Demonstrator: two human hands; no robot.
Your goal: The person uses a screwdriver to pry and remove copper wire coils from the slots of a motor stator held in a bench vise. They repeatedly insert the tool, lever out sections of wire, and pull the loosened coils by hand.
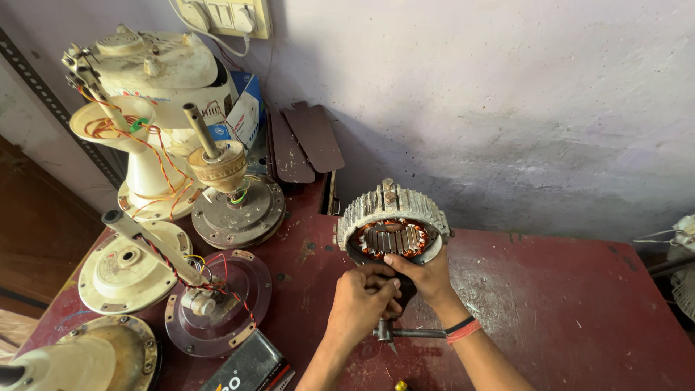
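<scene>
At frame centre, left hand [360, 300] and right hand [426, 274] both grip the ribbed grey metal fan motor [392, 226] with copper windings, tilted on the red worktop [565, 304].

The stator [392, 224] is standing tilted on the table [565, 304], near the wall [470, 94]. Both hands, left [360, 300] and right [426, 275], are sitting at its near edge, with a spanner [409, 333] lying just before them. Left of the stator, 2 motor housings [235, 199] are sitting behind a clear disc [217, 300]. Blades [304, 141] are leaning against the wall behind.
</scene>
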